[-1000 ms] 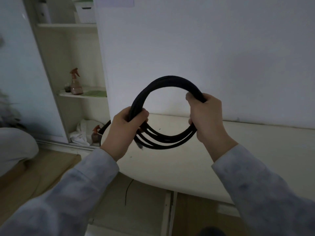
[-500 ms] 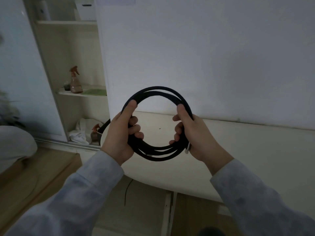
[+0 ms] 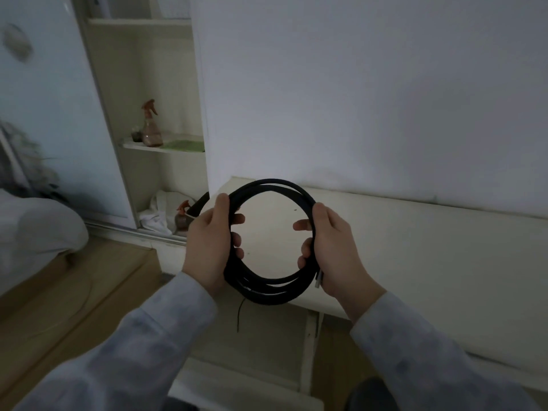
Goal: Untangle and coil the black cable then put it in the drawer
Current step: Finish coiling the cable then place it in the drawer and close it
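Currently black cable hangs coiled in mid-air above near edge of bench. Left hand and right hand fingers closed around opposite sides. Risk: loops spring apart if either grip slackens; metal plug dangles, could snag. Drawer not identifiable.

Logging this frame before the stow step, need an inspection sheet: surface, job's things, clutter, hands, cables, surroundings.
Surface: cream ledge along the white wall, bare where visible.
Job's things: black cable wound into a round coil of several loops, held up in the air; a metal plug shows at its right side. No open drawer seen.
Clutter: nothing seen on the ledge.
Hands: left hand and right hand each grip one side of the coil.
Cables: a thin dark wire hangs below the ledge's edge.
Surroundings: shelves at left with a spray bottle, a white cloth lower down; wooden floor.
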`<state>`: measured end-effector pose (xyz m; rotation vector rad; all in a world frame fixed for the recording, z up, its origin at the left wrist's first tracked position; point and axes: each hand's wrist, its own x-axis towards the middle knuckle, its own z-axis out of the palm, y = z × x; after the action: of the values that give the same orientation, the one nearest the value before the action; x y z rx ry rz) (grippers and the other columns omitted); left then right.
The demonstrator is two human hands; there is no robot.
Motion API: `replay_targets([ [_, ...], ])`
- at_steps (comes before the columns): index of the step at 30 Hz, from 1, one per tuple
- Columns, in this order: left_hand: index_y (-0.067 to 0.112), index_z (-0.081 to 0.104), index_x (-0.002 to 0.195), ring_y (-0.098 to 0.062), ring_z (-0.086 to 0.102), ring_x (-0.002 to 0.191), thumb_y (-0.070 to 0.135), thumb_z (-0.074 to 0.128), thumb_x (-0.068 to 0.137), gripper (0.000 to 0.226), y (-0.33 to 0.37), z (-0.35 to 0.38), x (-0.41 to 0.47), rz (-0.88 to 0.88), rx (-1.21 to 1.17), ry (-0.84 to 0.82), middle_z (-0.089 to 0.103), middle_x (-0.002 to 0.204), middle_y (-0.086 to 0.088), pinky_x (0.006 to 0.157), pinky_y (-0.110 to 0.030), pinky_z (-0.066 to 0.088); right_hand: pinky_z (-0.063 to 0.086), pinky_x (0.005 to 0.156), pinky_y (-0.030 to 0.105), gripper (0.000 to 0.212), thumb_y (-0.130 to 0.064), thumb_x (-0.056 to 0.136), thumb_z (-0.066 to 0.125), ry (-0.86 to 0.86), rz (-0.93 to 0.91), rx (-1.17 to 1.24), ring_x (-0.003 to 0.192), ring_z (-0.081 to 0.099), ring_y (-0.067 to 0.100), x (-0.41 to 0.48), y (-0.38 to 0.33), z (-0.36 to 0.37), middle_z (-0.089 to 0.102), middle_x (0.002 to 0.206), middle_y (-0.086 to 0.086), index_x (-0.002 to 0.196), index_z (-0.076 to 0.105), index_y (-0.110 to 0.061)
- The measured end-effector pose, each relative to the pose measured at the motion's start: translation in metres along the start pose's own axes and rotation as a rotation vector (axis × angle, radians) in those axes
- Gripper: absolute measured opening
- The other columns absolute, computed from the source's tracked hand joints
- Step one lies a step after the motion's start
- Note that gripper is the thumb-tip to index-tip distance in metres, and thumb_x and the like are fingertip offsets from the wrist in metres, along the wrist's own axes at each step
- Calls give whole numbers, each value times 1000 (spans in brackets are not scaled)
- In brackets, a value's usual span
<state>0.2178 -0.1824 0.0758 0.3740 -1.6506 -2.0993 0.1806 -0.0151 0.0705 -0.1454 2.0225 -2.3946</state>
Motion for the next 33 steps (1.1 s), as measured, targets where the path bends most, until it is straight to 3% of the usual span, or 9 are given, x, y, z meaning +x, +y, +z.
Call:
replay_targets([
  [4, 23, 68, 113, -10, 48, 46, 34, 55, 100, 21, -5, -19, -6, 145, 150, -39, 68, 89, -4, 44, -27, 45, 51, 45, 32, 33, -32, 113, 37, -27, -8, 10, 44, 50, 18, -16, 10, 11, 72, 111, 14, 136, 60, -26],
  [10, 18, 66, 106, -15, 55, 40, 34, 54, 101, 20, -3, -45, -9, 153, 268, -8, 65, 65, -1, 43, -29, 50, 63, 56, 40, 41, -18, 108, 48, -75, -93, -313, 65, 75, 27, -30, 17, 21, 69, 108, 8, 149, 50, -25],
  [17, 30, 45, 142, -24, 74, 58, 9, 57, 98, 50, -12, -72, -9, 148, 528, -205, 71, 96, -6, 52, -36, 61, 61, 59, 37, 25, -12, 109, 46, -121, 77, -79, 74, 79, 36, -45, 10, 22, 74, 110, 20, 130, 59, -8],
  [22, 26, 56, 132, -26, 74, 64, 5, 56, 98, 41, -16, -85, -5, 99, 515, -218, 70, 101, -7, 59, -42, 63, 60, 52, 40, 19, -10, 106, 50, -110, 34, -272, 59, 73, 34, -50, 24, 21, 73, 99, 11, 121, 61, -10],
  [25, 21, 68, 107, -27, 74, 78, 19, 63, 83, 25, -30, -97, 0, 20, 763, -308, 74, 89, -8, 78, -50, 62, 63, 56, 45, 27, -4, 102, 48, -98, 31, -465, 63, 75, 38, -46, 46, 18, 70, 90, 10, 121, 59, -20],
  [27, 16, 70, 97, -30, 73, 86, 25, 64, 69, 30, -41, -104, 0, -107, 915, -405, 75, 92, -14, 86, -50, 59, 63, 55, 40, 31, 3, 97, 48, -149, 92, -618, 58, 73, 30, -44, 60, 12, 70, 91, 15, 110, 63, -21],
  [29, 10, 67, 116, -34, 68, 106, 25, 67, 71, 47, -52, -107, 2, -225, 993, -484, 70, 120, -18, 97, -49, 54, 59, 56, 33, 26, 6, 92, 50, -227, 256, -721, 58, 68, 26, -42, 73, 7, 67, 86, 19, 103, 69, -9],
  [31, 7, 53, 139, -32, 59, 123, 22, 69, 79, 64, -58, -107, 9, -284, 1091, -528, 58, 139, -14, 106, -44, 47, 59, 64, 40, 23, 4, 90, 55, -277, 431, -763, 69, 66, 30, -40, 87, 5, 66, 89, 22, 106, 70, 0],
  [33, 6, 62, 130, -29, 63, 116, 31, 70, 74, 62, -62, -105, 20, -316, 1114, -558, 64, 133, -14, 104, -44, 49, 59, 71, 50, 22, 1, 89, 60, -279, 538, -755, 76, 66, 33, -37, 99, 6, 65, 93, 23, 110, 68, 4],
])
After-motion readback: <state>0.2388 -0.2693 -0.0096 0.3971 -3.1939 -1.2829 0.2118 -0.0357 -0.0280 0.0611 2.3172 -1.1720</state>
